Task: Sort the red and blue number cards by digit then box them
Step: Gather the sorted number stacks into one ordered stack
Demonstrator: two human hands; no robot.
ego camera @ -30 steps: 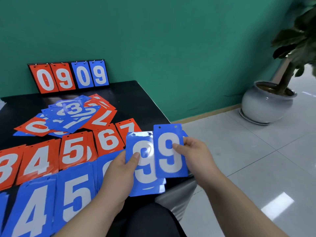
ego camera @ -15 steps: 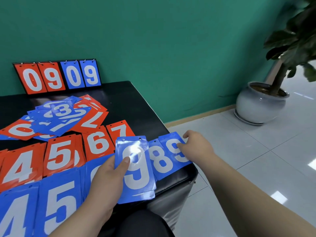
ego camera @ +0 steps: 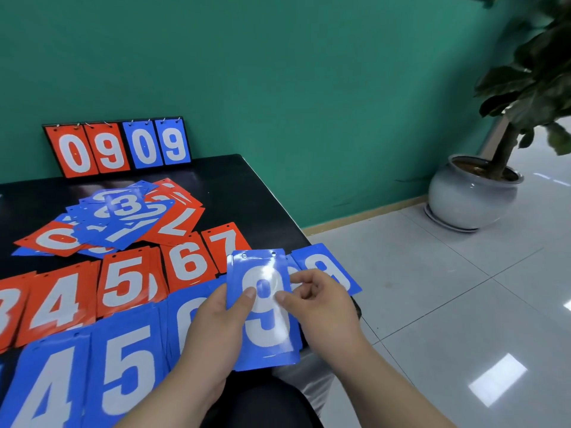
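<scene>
Blue 9 cards are stacked in the left hand, gripped with the thumb on top. The right hand pinches the top one, likely to peel it off.

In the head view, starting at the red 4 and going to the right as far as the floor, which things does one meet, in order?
red 4 card → red 5 card → red 6 card → red 7 card → blue 9 stack → lone blue card → plant pot
</scene>
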